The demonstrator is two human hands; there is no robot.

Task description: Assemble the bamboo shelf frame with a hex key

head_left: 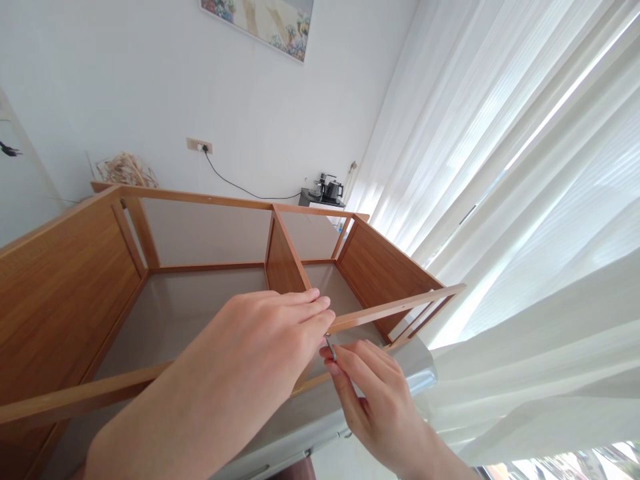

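Note:
A wooden frame with panels, a middle divider and a front rail stretches out before me. My left hand lies over the spot where the divider meets the front rail, its fingers together and bent over the wood; its thumb is hidden. Just below the rail at that joint, my right hand pinches a small bent metal hex key between thumb and fingers. The upper end of the key touches or nearly touches the rail's front face, where a fastener is too small to make out.
The frame stands on a glossy pale tabletop with a rounded corner. Sheer white curtains hang on the right. Behind are a kettle on a small stand, a wall socket with a black cord, and dried straw-like strands.

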